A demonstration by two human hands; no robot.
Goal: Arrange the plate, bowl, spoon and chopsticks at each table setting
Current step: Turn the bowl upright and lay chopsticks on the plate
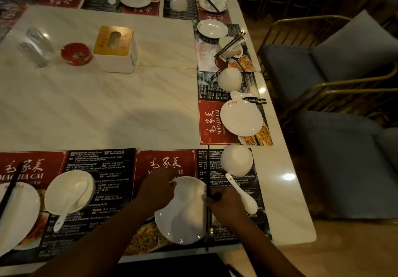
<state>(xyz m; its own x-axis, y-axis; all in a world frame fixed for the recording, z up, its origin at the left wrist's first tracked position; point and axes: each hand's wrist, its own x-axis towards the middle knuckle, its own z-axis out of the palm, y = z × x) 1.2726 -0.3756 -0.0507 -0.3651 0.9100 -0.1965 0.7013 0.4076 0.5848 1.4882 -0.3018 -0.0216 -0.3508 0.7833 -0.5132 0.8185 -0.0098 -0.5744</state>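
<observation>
The plate (183, 212) lies on the nearest placemat (165, 162), and our left grip (157, 190) holds its far-left rim. The chopsticks (208, 220) run along the plate's right edge, pinched in our right grip (224, 203). The spoon (243, 195) and the upturned bowl (237, 159) lie just beyond. We judge this setting half done. The settings up the table's (107, 104) right side still look unsorted.

Forearms forward; left grip (157, 190) curled on plate (183, 218); right grip (224, 203) pinching chopsticks (208, 169)
</observation>
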